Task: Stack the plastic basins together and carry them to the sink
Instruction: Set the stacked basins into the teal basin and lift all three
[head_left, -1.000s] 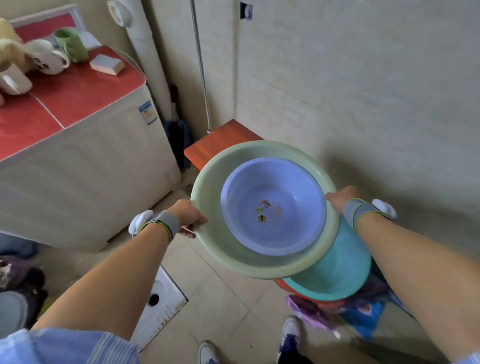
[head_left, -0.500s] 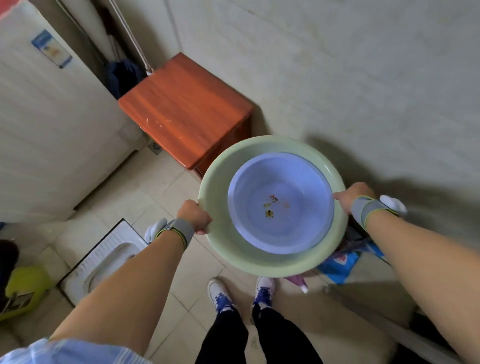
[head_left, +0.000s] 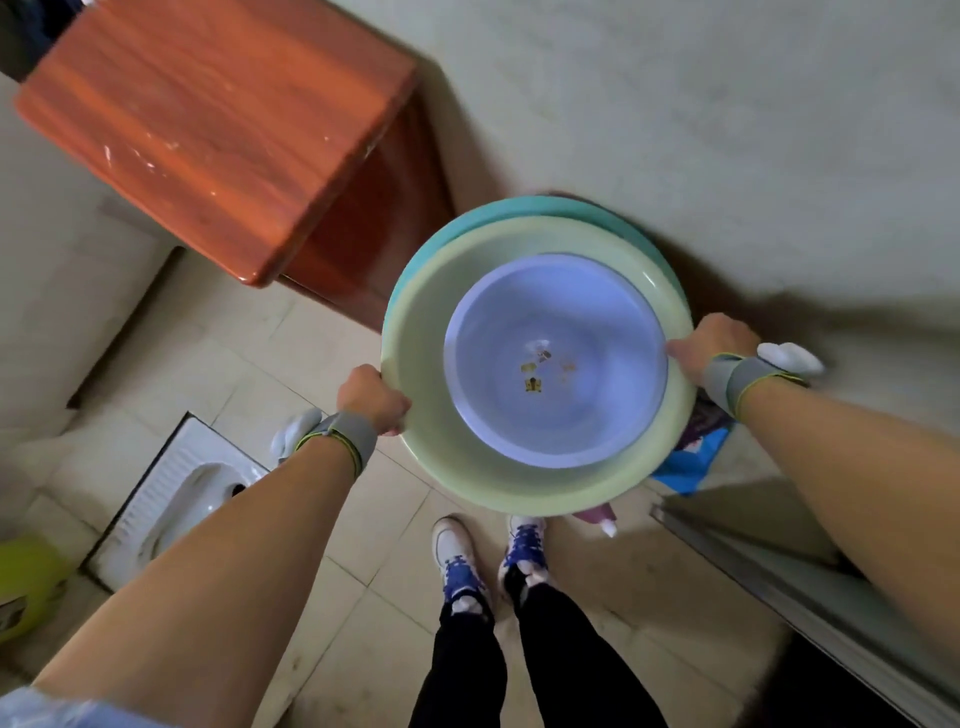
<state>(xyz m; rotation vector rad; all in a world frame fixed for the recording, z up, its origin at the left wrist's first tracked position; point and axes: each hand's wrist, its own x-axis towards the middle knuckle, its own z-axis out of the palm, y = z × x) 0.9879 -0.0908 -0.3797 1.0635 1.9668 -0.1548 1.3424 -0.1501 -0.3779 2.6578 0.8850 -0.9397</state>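
I hold a pale green basin (head_left: 421, 358) with a smaller lilac basin (head_left: 556, 364) nested inside it; small picture marks sit on the lilac bottom. My left hand (head_left: 370, 397) grips the green rim on the left, my right hand (head_left: 714, 345) grips it on the right. A teal basin (head_left: 498, 215) shows as a crescent behind and under the far edge of the green one. I cannot tell whether they touch.
A red-brown wooden stool (head_left: 218, 124) stands at the upper left against the wall. A white squat toilet (head_left: 176, 488) is set in the tiled floor at left, a yellow-green container (head_left: 26, 587) beside it. A blue bag (head_left: 691, 462) lies under the basins; a metal door frame (head_left: 779, 587) runs at right.
My view has tilted further down and the basins have moved over the teal basin, whose rim now shows behind the green one. Both hands keep their grip.
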